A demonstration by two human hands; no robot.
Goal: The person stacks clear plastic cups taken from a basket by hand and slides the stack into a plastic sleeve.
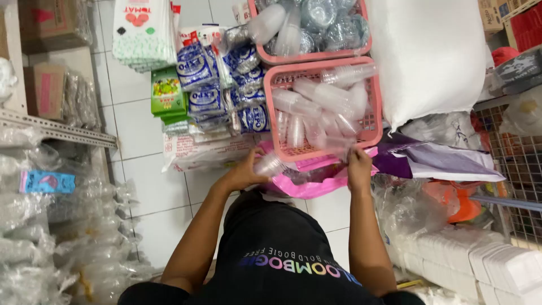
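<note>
My left hand (247, 168) grips a sleeve of stacked clear plastic cups (269, 165) just below the front left corner of a pink plastic basket (371, 135). Several more clear cup sleeves (324, 107) lie piled inside that basket. My right hand (359, 168) rests at the basket's front edge with its fingers curled on clear plastic wrapping there. A pink plastic bag (309, 185) lies under the basket between my hands.
A second pink basket (310, 55) of clear cups sits behind the first. Blue-and-white packets (206, 76), green packets (167, 93) and white bag stacks (141, 31) stand on the tiled floor at left. A large white sack (429, 51), wire rack (516, 164) and foam containers (480, 260) crowd the right. Bagged plastic goods (34, 237) fill the left shelf.
</note>
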